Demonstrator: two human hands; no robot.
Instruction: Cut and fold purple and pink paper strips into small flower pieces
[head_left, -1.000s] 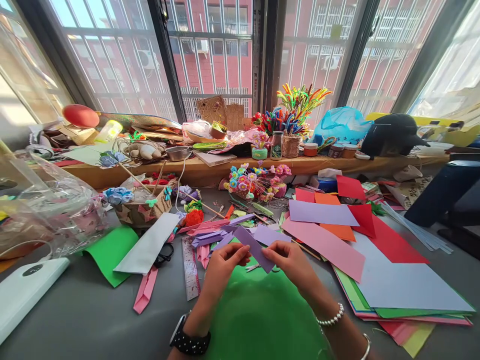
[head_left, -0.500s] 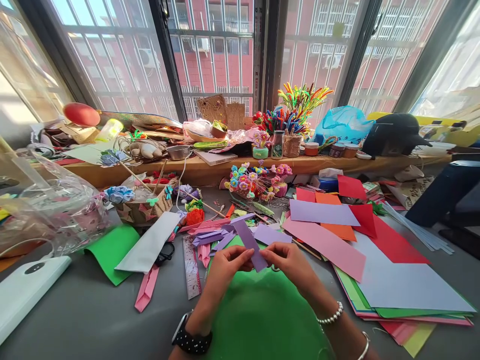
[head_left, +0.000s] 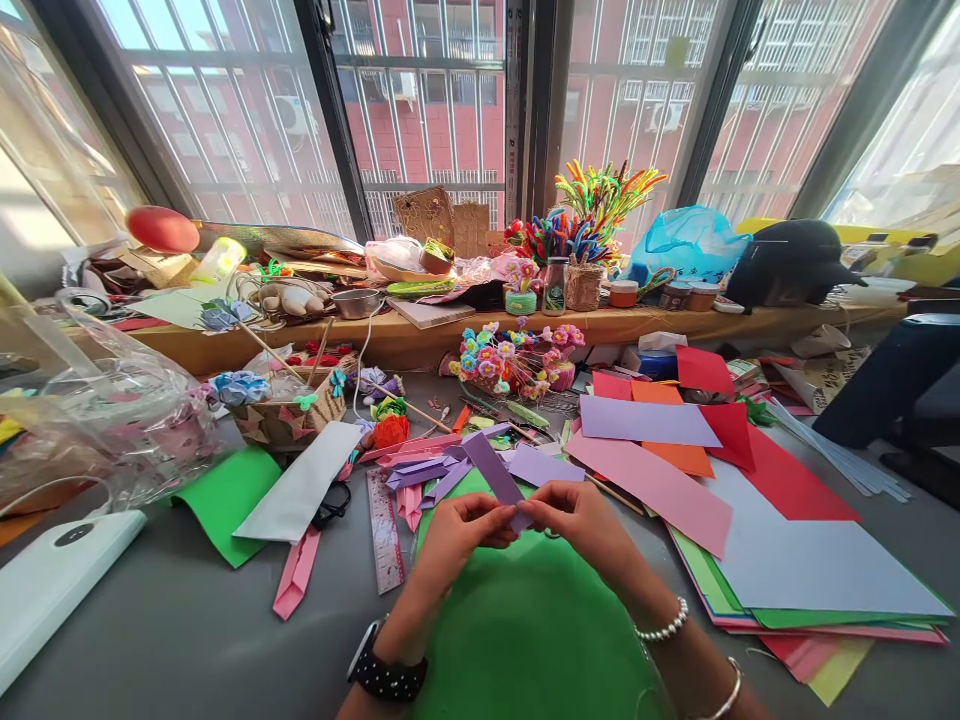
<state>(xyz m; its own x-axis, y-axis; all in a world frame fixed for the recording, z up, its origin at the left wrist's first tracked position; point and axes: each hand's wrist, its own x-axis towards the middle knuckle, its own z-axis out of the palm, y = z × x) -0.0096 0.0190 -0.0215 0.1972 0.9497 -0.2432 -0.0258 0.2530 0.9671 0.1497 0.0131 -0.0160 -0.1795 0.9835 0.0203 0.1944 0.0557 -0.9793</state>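
My left hand (head_left: 457, 540) and my right hand (head_left: 585, 530) meet over a green paper sheet (head_left: 525, 640) on the grey table. Both pinch the near end of a purple paper strip (head_left: 491, 468), which sticks up and away to the left between the fingertips. A black watch sits on my left wrist, bead bracelets on my right. Just beyond the hands lie several folded purple and pink strips (head_left: 420, 470).
A ruler (head_left: 384, 530), black scissors (head_left: 328, 505) and a white paper strip (head_left: 300, 480) lie to the left. Stacked coloured paper sheets (head_left: 750, 520) fill the right. A basket (head_left: 289, 415), paper flowers (head_left: 510, 360) and a cluttered wooden sill (head_left: 420, 335) stand behind. White device (head_left: 52, 580) at left.
My hands have drawn closer together on the purple strip, covering more of its near end. The strip now stands steeper and shows shorter.
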